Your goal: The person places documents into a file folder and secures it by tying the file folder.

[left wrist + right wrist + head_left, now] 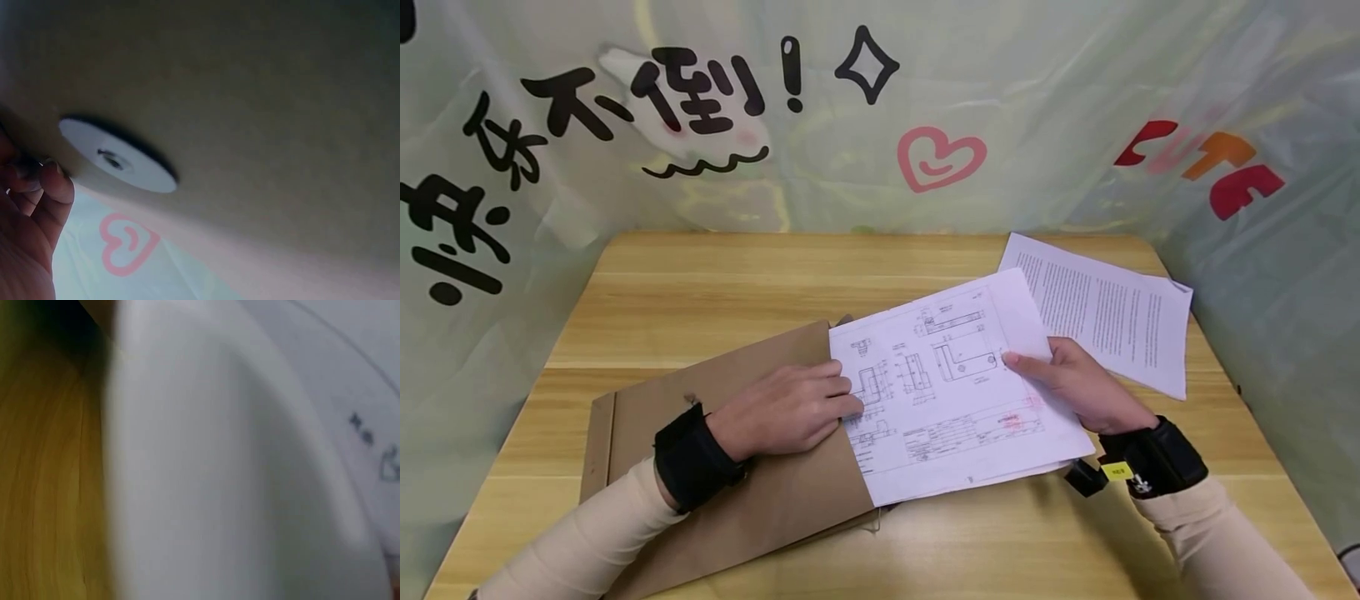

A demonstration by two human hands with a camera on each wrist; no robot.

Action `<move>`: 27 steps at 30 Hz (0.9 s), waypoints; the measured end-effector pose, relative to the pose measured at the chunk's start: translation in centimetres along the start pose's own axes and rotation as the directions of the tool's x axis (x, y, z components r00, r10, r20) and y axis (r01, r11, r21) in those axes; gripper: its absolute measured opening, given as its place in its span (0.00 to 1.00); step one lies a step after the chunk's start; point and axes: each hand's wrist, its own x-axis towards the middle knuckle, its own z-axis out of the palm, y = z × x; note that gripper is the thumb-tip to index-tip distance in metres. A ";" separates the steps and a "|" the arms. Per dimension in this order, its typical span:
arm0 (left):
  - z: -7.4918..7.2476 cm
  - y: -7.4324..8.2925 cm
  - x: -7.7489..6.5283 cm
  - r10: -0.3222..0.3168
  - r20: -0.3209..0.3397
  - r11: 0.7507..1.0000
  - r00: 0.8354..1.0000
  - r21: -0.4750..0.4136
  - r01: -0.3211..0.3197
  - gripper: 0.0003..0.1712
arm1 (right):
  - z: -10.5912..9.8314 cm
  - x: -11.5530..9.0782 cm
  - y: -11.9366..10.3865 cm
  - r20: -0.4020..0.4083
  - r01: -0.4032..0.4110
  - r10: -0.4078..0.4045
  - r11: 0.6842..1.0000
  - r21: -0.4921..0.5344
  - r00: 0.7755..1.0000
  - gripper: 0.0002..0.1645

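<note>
A brown kraft paper document envelope [730,492] lies slanted on the table, its open end facing right. Printed sheets with technical drawings [955,392] stick partly out of that end; their other part is hidden inside. My left hand [782,408] lies over the envelope and pinches the edge of its opening. In the left wrist view the fingers [57,181] are bent near a white round button [119,156] on the brown paper. With the thumb on top and the other fingers underneath, my right hand [1078,387] grips the sheets' right edge. Pale curved paper [206,475] fills much of the right wrist view.
Behind the right hand, more sheets of printed text [1105,308] lie at the table's right side. The wooden table [715,283] meets a pale curtain [1045,83] with printed characters and a pink heart [942,158].
</note>
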 end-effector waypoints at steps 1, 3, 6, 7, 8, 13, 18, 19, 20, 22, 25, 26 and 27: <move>0.0 0.0 0.0 0.001 -0.001 1.000 1.000 0.000 -0.001 0.08 | 0.1 0.0 0.0 -0.001 -0.002 0.002 1.000 -0.001 1.000 0.25; 0.1 0.1 0.1 0.001 -0.003 1.000 1.000 0.002 -0.001 0.08 | 0.3 0.1 0.0 -0.001 -0.003 0.003 1.000 -0.005 1.000 0.27; 0.2 0.1 0.2 0.005 -0.001 1.000 1.000 0.004 -0.005 0.07 | 0.7 0.2 0.1 -0.001 0.001 -0.001 1.000 -0.007 1.000 0.28; 0.2 0.1 0.2 0.006 -0.001 1.000 1.000 0.004 -0.006 0.07 | 0.8 0.2 0.1 -0.001 0.002 -0.002 1.000 -0.005 1.000 0.28; 0.3 0.1 0.3 0.006 -0.001 1.000 1.000 0.004 -0.006 0.07 | 0.9 0.3 0.2 -0.001 0.003 -0.003 1.000 -0.003 1.000 0.28; 0.3 0.2 0.5 0.006 0.004 1.000 1.000 0.002 -0.006 0.07 | 1.5 0.5 0.6 -0.009 -0.008 0.008 1.000 0.003 1.000 0.29; 0.4 0.3 0.6 -0.010 0.018 1.000 1.000 0.001 0.010 0.07 | 2.2 0.8 1.0 -0.033 -0.010 0.010 1.000 0.006 0.999 0.31; 0.4 0.4 0.6 -0.014 0.018 1.000 1.000 0.001 0.014 0.07 | 2.4 0.9 1.0 -0.035 -0.010 0.011 1.000 0.008 0.999 0.31; 0.4 0.4 0.6 -0.017 0.018 1.000 1.000 0.001 0.017 0.07 | 2.5 0.9 1.1 -0.036 -0.011 0.012 1.000 0.013 0.999 0.31; 0.4 0.3 0.6 -0.017 0.011 1.000 1.000 0.006 0.017 0.07 | 2.7 1.0 1.1 -0.028 -0.013 0.013 1.000 0.028 1.000 0.32; 0.4 0.3 0.7 -0.011 -0.002 1.000 1.000 0.013 0.011 0.07 | 3.1 1.1 1.1 -0.021 -0.010 0.011 0.999 0.037 1.000 0.32; 0.4 0.2 0.7 -0.008 -0.006 1.000 1.000 0.016 0.008 0.06 | 3.2 1.1 1.1 -0.019 -0.009 0.010 0.999 0.039 1.000 0.32; 0.4 0.2 0.7 -0.005 -0.008 1.000 1.000 0.017 0.005 0.06 | 3.4 1.1 1.1 -0.018 -0.009 0.010 0.999 0.038 1.000 0.32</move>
